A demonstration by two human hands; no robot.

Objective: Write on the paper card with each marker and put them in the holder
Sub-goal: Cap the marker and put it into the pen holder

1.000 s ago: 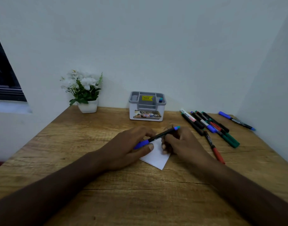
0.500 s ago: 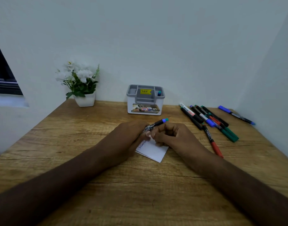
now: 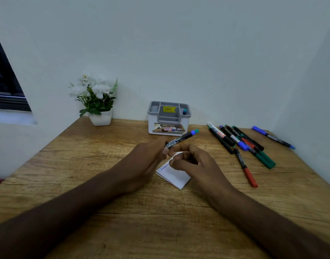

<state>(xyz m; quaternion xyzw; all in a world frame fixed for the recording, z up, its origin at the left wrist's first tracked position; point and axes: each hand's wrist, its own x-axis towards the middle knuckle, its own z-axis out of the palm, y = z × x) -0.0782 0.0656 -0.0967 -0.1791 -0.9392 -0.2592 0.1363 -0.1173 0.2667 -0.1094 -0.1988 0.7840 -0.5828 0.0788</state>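
Observation:
A black marker (image 3: 181, 139) with a blue and green far end is pinched at its near end by my left hand (image 3: 147, 161) and points up and right toward the holder. Just right of it, my right hand (image 3: 199, 165) is loosely curled and holds nothing, with its fingertips over the white paper card (image 3: 174, 176). The card lies on the table and shows blue writing along its left edge. The grey and white holder (image 3: 169, 116) stands at the back, with one blue-topped marker (image 3: 184, 111) in its right compartment.
Several loose markers (image 3: 240, 144) lie in a pile at the right, with a red-capped marker (image 3: 245, 169) nearest me and a blue marker (image 3: 272, 137) by the side wall. A white potted plant (image 3: 98, 103) stands back left on the wooden table (image 3: 85, 165).
The marker was held between both hands; now only my left hand holds it, raised and angled toward the holder. My right hand has come off it and the card's writing is uncovered.

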